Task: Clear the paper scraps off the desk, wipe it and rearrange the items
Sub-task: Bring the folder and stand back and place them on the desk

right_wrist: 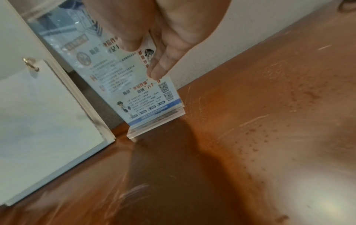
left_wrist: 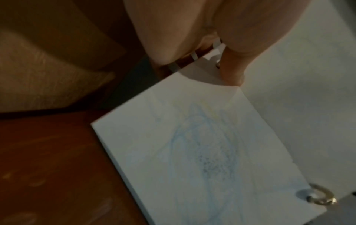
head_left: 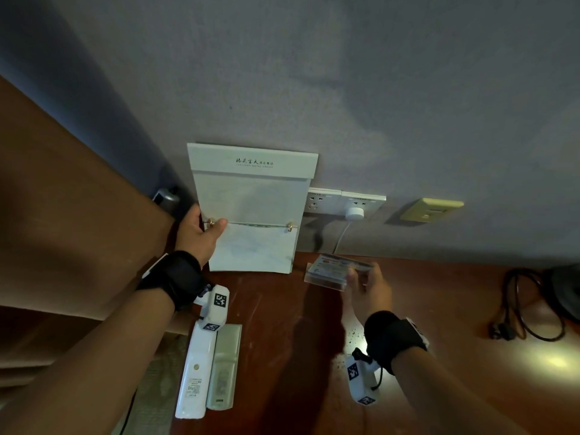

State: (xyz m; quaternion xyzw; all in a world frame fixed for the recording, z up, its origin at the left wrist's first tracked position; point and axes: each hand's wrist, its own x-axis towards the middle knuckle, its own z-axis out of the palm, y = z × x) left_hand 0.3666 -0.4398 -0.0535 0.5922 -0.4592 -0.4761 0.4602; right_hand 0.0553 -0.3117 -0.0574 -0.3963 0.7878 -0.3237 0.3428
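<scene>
A white ring-bound hotel folder (head_left: 251, 215) stands at the back left of the brown desk (head_left: 282, 340), leaning on the wall. My left hand (head_left: 201, 233) grips its left edge at the gold ring, thumb (left_wrist: 233, 73) on the front page and fingers behind. The left wrist view shows the folder's lower page (left_wrist: 202, 152) with a faint blue drawing. Right of the folder (right_wrist: 44, 114), my right hand (head_left: 367, 290) pinches the top edge of a clear acrylic sign stand (head_left: 329, 271) holding a printed leaflet (right_wrist: 138, 91). Its base sits at the desk surface (right_wrist: 250, 137).
Two white remotes (head_left: 196, 372) (head_left: 224, 365) lie side by side at the desk's left front. Wall sockets (head_left: 345, 200) with a white charger plug (head_left: 354, 212) sit behind the stand. A black cable (head_left: 527, 309) coils at the right. Small specks (head_left: 354, 332) dot the desk.
</scene>
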